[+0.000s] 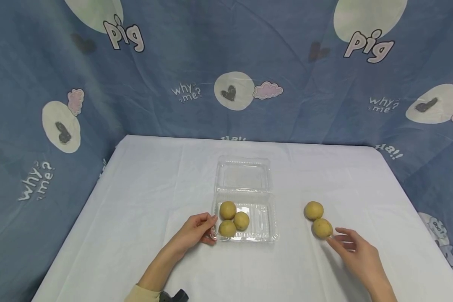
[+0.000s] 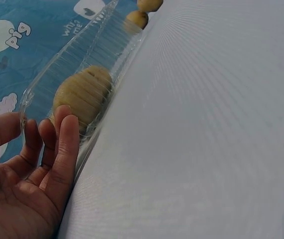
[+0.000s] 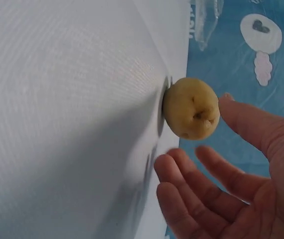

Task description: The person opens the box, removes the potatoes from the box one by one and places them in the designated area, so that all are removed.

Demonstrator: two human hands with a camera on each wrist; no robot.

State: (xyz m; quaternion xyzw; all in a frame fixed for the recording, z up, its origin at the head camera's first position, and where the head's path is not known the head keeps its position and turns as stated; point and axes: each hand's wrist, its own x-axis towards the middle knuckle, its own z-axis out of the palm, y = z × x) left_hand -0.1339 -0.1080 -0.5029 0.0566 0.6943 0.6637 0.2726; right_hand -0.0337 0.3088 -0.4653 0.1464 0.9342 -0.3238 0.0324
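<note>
A clear plastic clamshell container [image 1: 262, 222] lies with its lid [image 1: 243, 175] folded back. Grouped at the left of its base are three small yellow potatoes [image 1: 241, 220]. My left hand [image 1: 197, 228] pinches the container's left edge between thumb and fingers; the left wrist view shows a potato [image 2: 84, 94] behind the ribbed wall. Two more potatoes lie on the cloth to the right, the back one [image 1: 313, 210] against the front one [image 1: 322, 228]. Beside the front potato [image 3: 192, 108], my right hand [image 1: 356, 253] has its thumb and fingers spread, not closed around it.
A white cloth [image 1: 143, 209] covers the table. Behind and at both sides hangs a blue printed curtain [image 1: 181, 50]. A dark strap-like item [image 1: 173, 296] sits at the left wrist, beside a beige sleeve [image 1: 141, 294].
</note>
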